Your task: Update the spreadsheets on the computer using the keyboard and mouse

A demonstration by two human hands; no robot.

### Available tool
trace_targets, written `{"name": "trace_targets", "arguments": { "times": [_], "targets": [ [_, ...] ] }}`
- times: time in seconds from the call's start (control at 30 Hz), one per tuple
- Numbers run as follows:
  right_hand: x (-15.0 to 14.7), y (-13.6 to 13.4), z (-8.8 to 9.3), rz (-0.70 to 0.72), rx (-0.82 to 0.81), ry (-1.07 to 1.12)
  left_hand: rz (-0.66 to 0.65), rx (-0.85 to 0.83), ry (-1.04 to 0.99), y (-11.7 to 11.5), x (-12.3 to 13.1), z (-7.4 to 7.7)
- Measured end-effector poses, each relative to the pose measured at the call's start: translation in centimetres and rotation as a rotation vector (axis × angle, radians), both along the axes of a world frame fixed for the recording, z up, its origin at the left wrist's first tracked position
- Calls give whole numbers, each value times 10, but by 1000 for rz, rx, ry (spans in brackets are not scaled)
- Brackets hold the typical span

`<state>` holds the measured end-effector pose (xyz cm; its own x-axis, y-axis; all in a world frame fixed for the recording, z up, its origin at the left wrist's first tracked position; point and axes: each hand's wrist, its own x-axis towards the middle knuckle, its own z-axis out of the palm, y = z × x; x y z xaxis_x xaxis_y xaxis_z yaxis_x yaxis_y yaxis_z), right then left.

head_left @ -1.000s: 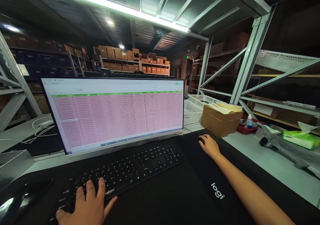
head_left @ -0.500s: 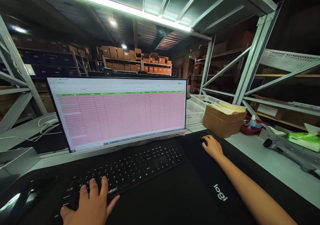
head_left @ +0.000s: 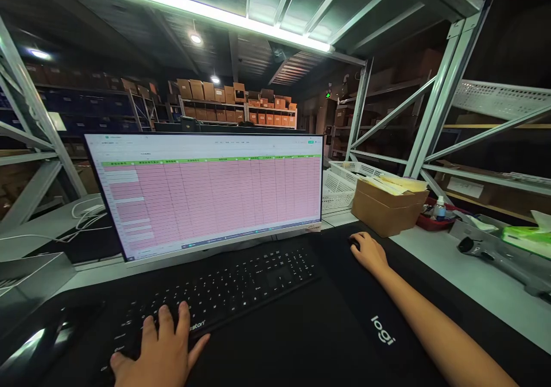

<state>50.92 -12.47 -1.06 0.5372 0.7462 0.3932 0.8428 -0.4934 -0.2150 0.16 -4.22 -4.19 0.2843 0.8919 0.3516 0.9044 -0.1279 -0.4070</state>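
Note:
My left hand (head_left: 161, 344) rests with spread fingers on the left end of a black keyboard (head_left: 241, 286). My right hand (head_left: 370, 253) is curved over a dark computer mouse (head_left: 354, 242), most of which it hides. Under both lies a black desk mat (head_left: 275, 347) with "logi" printed at the right. A monitor (head_left: 215, 194) stands behind the keyboard and displays a spreadsheet with pink rows and a green header; a few cells at the left are white. The text on it is too small to read.
Right of the monitor stand white plastic baskets (head_left: 338, 189) and a cardboard box (head_left: 387, 210) of papers. A barcode scanner (head_left: 495, 260), a green tissue pack (head_left: 525, 240) and a red tray (head_left: 426, 221) lie farther right. At left are white cables (head_left: 88, 217) and a grey bin (head_left: 38, 275).
The spreadsheet rows have shifted, and more white cells show in the left column. Both hands keep their places on keyboard and mouse. The whole view has moved slightly.

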Motion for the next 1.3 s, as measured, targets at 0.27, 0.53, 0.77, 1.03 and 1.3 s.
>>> {"name": "trace_targets", "arguments": {
  "times": [0.27, 0.53, 0.77, 1.03, 1.3],
  "targets": [
    [-2, -1, 3, -4, -20, -4, -34, -21, -59, -4, -1, 5],
    [-3, -2, 5, 3, -32, 0, -58, -59, -118, -7, 0, 14],
    [-5, -2, 7, -6, -36, 6, -60, -48, -131, -10, 2, 14],
    [-2, -1, 4, 1, -25, -3, -64, -52, -124, -10, 1, 16],
    [-2, -2, 4, -5, -32, 0, -67, -91, -163, -8, -1, 15]
  ]
}}
